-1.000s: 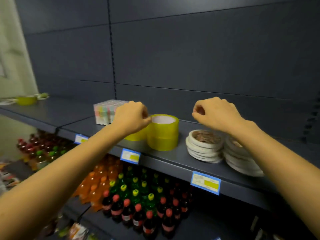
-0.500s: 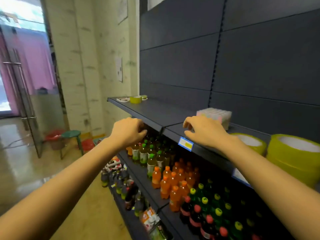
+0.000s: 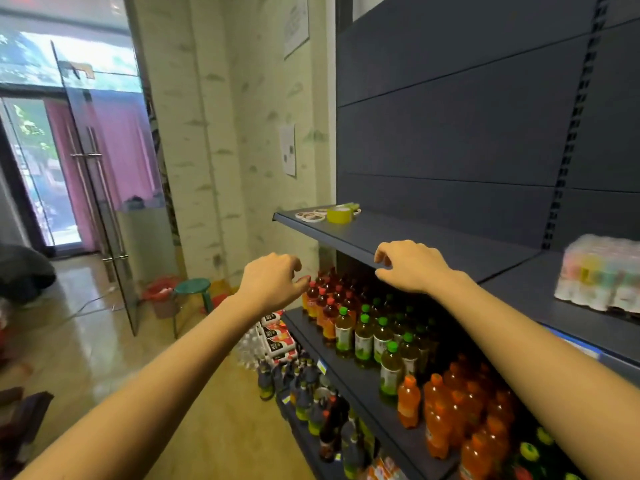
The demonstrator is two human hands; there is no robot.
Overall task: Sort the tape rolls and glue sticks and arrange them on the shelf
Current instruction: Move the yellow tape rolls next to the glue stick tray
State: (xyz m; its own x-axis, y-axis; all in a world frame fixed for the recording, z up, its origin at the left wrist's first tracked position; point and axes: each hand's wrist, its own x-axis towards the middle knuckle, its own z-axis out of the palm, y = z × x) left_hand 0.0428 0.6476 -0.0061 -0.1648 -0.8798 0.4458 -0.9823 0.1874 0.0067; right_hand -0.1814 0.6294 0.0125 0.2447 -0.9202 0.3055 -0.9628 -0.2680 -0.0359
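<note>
Both arms are bare and stretched forward. The left forearm enters from 8 o'clock and rises to the left hand, near the middle of the view. The back of this hand faces up, and its fingers are loosely curled toward 3 o'clock and hold nothing. The right forearm enters from 4 o'clock. The right hand is at 3 o'clock of the left one, slightly higher, palm down, fingers loosely bent toward 9 o'clock, holding nothing. The hands do not touch.
</note>
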